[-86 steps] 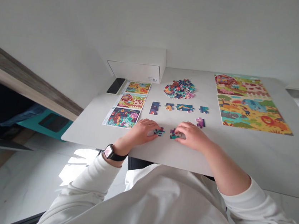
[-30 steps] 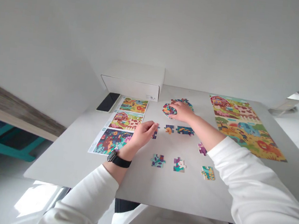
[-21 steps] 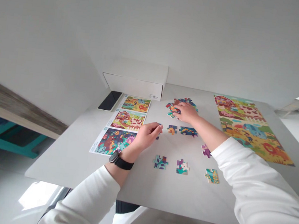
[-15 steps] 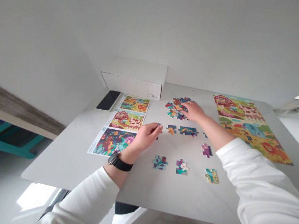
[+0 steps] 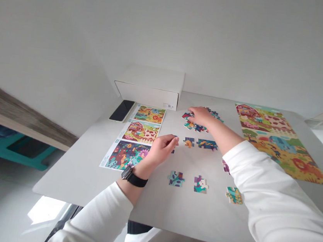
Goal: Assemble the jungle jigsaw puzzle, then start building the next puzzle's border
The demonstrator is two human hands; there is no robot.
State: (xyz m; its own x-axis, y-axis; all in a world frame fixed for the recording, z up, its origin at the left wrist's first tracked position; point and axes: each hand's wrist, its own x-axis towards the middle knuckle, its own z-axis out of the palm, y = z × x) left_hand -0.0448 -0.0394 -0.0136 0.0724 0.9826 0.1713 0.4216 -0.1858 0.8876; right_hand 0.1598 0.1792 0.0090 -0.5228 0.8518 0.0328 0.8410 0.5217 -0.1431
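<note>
With the middle of the table (image 5: 188, 213) as centre and its far edge as twelve, the right hand (image 5: 201, 116) covers part of a puzzle pile (image 5: 192, 127) near twelve; the left hand (image 5: 161, 149), fingers curled, is at nine, beside a picture sheet (image 5: 142, 131). A phone (image 5: 122, 110) lies at ten, a white box (image 5: 147, 94) at eleven, a poster (image 5: 283, 144) between two and three.

The top (image 5: 273, 211) is white, its long sleeves (image 5: 94, 222) are wrinkled; the left wrist (image 5: 143, 170) wears a dark watch (image 5: 127, 172) with black strap (image 5: 138, 180).
</note>
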